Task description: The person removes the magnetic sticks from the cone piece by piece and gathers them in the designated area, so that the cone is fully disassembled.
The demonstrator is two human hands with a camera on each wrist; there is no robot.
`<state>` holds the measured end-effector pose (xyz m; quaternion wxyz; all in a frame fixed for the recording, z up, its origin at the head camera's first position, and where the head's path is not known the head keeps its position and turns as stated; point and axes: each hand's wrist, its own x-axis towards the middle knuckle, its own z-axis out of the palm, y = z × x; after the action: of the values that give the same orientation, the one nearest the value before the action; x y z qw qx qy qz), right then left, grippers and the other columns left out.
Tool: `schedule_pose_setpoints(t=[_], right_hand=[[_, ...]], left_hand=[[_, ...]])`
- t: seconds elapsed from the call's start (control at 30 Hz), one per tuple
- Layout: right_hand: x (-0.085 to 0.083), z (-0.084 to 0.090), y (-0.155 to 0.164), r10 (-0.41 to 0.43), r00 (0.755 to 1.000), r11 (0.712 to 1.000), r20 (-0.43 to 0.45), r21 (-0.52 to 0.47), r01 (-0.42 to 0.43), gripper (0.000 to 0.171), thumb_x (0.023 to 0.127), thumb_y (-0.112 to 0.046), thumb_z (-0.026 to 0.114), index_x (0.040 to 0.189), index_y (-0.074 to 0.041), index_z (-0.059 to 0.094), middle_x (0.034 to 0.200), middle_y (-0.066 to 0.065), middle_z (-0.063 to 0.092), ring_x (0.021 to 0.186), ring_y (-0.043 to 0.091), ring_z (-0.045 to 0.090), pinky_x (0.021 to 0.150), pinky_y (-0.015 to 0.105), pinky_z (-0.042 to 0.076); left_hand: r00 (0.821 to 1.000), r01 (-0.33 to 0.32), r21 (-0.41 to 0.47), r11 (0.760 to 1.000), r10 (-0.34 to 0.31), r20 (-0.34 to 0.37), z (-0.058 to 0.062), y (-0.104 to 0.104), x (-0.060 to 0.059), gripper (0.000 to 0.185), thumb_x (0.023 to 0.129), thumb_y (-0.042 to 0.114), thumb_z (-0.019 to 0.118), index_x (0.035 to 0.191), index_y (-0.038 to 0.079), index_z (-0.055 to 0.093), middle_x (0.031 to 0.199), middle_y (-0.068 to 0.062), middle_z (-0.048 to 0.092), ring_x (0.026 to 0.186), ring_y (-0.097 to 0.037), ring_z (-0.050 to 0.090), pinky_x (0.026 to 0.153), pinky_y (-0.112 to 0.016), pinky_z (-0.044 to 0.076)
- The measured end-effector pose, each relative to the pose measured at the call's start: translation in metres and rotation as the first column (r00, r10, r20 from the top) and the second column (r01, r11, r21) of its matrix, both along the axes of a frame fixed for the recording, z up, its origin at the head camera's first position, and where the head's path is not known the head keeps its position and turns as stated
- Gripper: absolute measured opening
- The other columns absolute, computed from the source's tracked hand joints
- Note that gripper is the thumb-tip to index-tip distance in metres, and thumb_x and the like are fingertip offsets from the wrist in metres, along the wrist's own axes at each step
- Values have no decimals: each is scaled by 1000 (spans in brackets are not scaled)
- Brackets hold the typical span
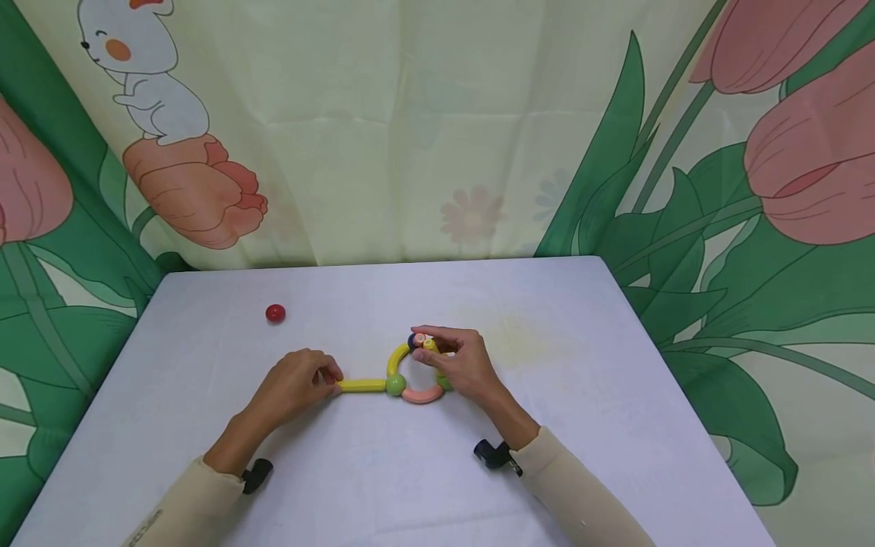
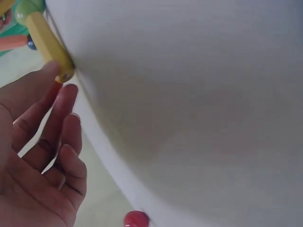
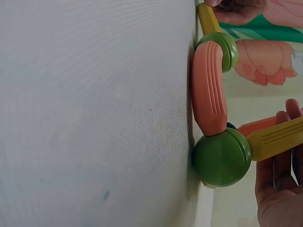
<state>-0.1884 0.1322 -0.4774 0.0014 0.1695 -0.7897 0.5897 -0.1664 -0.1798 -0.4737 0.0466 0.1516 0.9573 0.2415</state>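
Note:
A ring of toy building rods and balls lies on the table, with a curved yellow rod (image 1: 397, 358), a curved pink rod (image 1: 422, 396) and a green ball (image 1: 396, 385) at its left joint. From that ball a straight yellow rod (image 1: 362, 386) extends left. Its free end is pinched between the thumb and fingers of my left hand (image 1: 292, 387). At the ring's right side my right hand (image 1: 468, 366) grips a raised yellow rod (image 3: 277, 139), which joins a second green ball (image 3: 221, 158). A dark blue ball (image 1: 413, 342) shows beside the right fingertips, partly hidden.
A red ball (image 1: 276, 313) sits apart at the table's back left. White cloth covers the table (image 1: 355, 479). Behind it hangs a printed curtain (image 1: 383, 152). Small black wrist cameras (image 1: 494, 454) stick out below both hands.

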Motion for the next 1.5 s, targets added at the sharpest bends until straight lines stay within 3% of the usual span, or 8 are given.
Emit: schedule_pose_setpoints(t=[0.17,0.3,0.5,0.63,0.8,1.1,1.5], right_hand=[[0,1,0,0,1000,1000,-7,2,0,40,89,-23,86,128,-22,79,115,3,82,94,17,70,84,29,56],[0,0,1,6,1000,1000,-13,-1,-6,40,90,-21,86,129,-17,78,121,8,81,96,17,70,85,28,56],[-1,0,1,30,999,999,-29,-23,-31,41,92,-18,84,131,-10,76,127,16,77,100,16,71,88,27,57],[0,0,1,26,999,999,-29,-26,-27,39,91,-18,84,130,-15,78,123,10,80,100,15,72,88,27,57],[-1,-1,1,29,999,999,-40,-20,-30,38,92,-19,84,129,-19,78,121,1,81,99,14,74,88,28,59],[0,0,1,44,998,999,-47,-27,-45,39,92,-17,83,130,-19,78,120,1,81,99,16,74,90,30,59],[1,1,4,70,997,998,-28,7,-70,39,95,-18,79,134,-18,76,126,-1,79,107,14,74,93,30,58]], left_hand=[[999,-7,-23,1000,6,-49,11,16,-3,19,84,19,91,100,18,82,91,8,73,86,-14,61,75,-31,51],[990,-13,76,997,23,-137,25,39,-3,23,86,19,90,108,17,82,94,5,76,86,-17,63,74,-31,50],[947,58,240,969,22,-320,37,72,-6,24,86,20,91,108,17,82,94,4,80,83,-18,66,71,-29,49],[927,90,290,953,26,-374,35,88,-10,23,85,18,91,106,15,82,93,3,81,82,-17,66,70,-29,49],[927,69,351,934,70,-369,31,103,-15,18,87,22,90,103,15,82,88,2,80,80,-18,66,70,-29,48],[934,10,405,914,136,-330,27,113,-18,19,87,31,90,93,15,82,81,4,79,76,-15,65,70,-30,47],[976,-45,480,876,140,-164,30,111,-19,17,88,31,89,91,16,81,80,6,79,76,-11,68,71,-29,51]])
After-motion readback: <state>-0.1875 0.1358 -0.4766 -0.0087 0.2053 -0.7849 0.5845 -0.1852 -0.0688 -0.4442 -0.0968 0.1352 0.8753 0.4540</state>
